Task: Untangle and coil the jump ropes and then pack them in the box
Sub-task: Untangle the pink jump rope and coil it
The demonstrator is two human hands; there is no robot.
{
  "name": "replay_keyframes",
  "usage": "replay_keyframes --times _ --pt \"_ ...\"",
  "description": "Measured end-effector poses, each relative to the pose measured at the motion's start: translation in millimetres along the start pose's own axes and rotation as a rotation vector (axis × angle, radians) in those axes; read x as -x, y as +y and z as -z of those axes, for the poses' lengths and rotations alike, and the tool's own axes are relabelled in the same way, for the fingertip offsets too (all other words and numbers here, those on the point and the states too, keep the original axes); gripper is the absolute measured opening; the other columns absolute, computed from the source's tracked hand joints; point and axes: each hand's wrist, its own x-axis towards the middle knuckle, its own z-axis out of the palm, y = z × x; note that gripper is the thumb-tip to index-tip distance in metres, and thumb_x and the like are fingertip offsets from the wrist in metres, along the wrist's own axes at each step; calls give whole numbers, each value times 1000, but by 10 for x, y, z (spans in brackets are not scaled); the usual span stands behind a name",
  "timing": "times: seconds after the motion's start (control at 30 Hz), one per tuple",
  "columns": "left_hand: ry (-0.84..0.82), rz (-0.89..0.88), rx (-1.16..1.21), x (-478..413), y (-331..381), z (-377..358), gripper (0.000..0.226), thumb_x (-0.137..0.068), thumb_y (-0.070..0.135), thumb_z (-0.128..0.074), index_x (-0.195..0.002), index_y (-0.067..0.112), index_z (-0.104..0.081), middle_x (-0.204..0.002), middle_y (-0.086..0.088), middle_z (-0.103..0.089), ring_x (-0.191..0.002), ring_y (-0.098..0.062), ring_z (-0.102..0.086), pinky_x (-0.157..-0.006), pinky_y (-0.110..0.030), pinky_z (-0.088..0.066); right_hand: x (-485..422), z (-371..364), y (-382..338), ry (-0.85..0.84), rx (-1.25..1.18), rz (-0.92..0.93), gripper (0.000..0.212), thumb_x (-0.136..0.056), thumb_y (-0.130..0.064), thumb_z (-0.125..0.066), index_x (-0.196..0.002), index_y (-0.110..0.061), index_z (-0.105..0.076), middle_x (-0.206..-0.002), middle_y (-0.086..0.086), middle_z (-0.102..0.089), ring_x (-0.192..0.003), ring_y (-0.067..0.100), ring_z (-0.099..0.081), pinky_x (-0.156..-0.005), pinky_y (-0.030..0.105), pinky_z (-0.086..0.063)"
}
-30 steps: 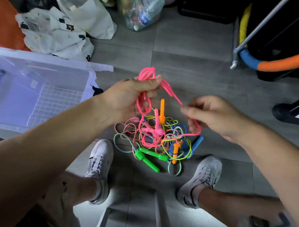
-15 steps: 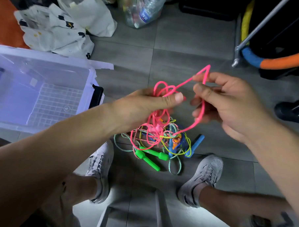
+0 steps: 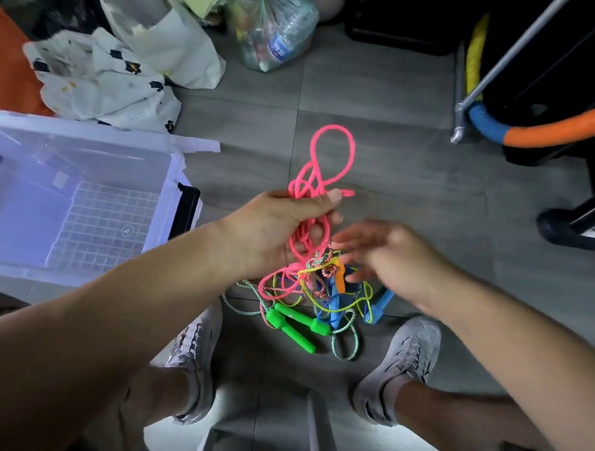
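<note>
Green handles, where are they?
In the head view, the green handles lie on the floor between the left shoe and the right shoe, at the lower left of the rope tangle, below the left hand gripping the pink rope.

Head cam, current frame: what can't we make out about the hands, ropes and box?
All from the head view:
- Right hand: motion-blurred, so any grip on a rope is unclear.
- Pink rope: the left hand covers its gathered middle, and its handles cannot be picked out.
- Tangle on the floor: both hands overlap it, so the rope count is unclear.
- Box: cut off by the left edge.
</note>
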Motion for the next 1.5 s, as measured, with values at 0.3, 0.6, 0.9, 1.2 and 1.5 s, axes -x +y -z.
replay_keyframes --times 0.3,0.6,0.9,1.2,1.5 --pt "40 -165 -140 5 34 101 4 -88 17 -72 -90 13 -72 -78 -9 -67 -47 -9 -53 -43 -18 -39 -28 -90 181 -79 227 282 18 -94 -7 -66 -80 -18 -61 -81 11 -72 -74 11 -62 -73 31 -49" --pt "-177 -254 -558 32 -277 169 41 -75 15 -87 -97 -3 -57 -86 -4 -63 -81 -14 -61 -80 -25 -52 144 -13 -178 104 -54 337 12 -98 -14 -61 -87 -10 -63 -81 10 -77 -71 23 -72 -73 42 -61" --pt "-31 -309 -615 58 -144 64 17 -86 25 -79 -86 14 -66 -66 6 -64 -59 -10 -56 -60 -19 -45 96 60 -201 324 -352 231 17 -95 -16 -66 -82 -6 -61 -68 8 -64 -59 16 -65 -60 36 -60" --pt "30 -79 17 8 52 80 21 -78 22 -76 -91 6 -67 -69 -5 -61 -53 -14 -57 -47 -22 -47 49 -154 165 -150 7 144 37 -88 -5 -67 -118 -26 -62 -118 1 -70 -109 9 -66 -92 26 -52" --pt "121 -314 -378 -3 19 170 49 -74 43 -84 -87 -2 -66 -86 -29 -64 -70 -23 -55 -61 -34 -45 68 -117 102 43 199 356 13 -97 -24 -64 -87 -17 -71 -81 12 -72 -74 31 -69 -72 44 -57"
